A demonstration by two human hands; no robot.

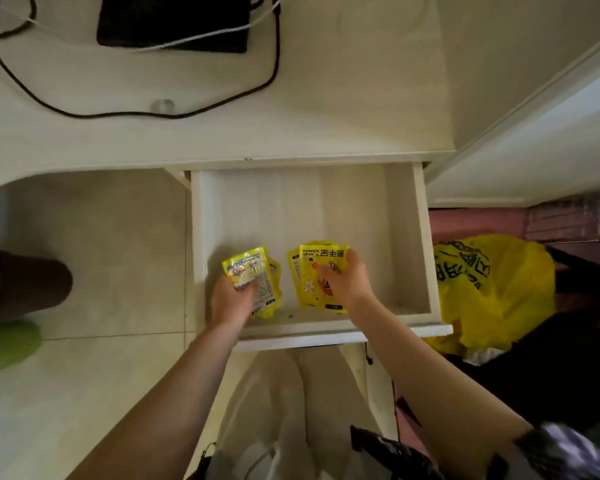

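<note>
The white drawer (426, 244) stands pulled out from under the desk (309, 109), and the only things showing inside it are two lots of yellow packets, both in its front half and near each other but apart. The left hand (231, 301) grips the left bunch of packets (253, 268) at the drawer's front left, thumb curled over the shiny top packet. The right hand (349, 278) holds the right fan of packets (310, 275), printed "HAND WARMER", with fingers over its far edge and thumb across its face. Whether either lot rests on the drawer floor cannot be told. Beside the drawer, on the right, a yellow plastic bag (492, 289) sits open. A pale bag (291, 393) lies below the drawer front.
</note>
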